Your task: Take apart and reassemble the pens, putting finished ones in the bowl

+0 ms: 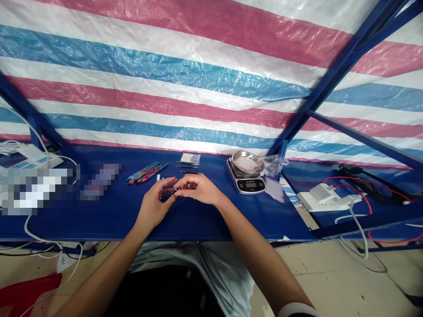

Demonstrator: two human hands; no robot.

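Observation:
Both my hands meet over the middle of the blue table (109, 215). My left hand (155, 202) and my right hand (198, 188) pinch a small dark pen part (176, 189) between their fingertips; its exact shape is too small to make out. Behind my hands lies a bunch of blue and red pens (147, 172). A few thin refills (187, 165) lie further back, next to a small clear bag (190, 158).
A digital scale (247, 181) with a steel bowl stands at the right, clear plastic bags (274, 169) beside it. A white power strip (325, 198) with red and white cables lies far right. A white device (31, 156) with cables sits at the left. A striped tarp hangs behind.

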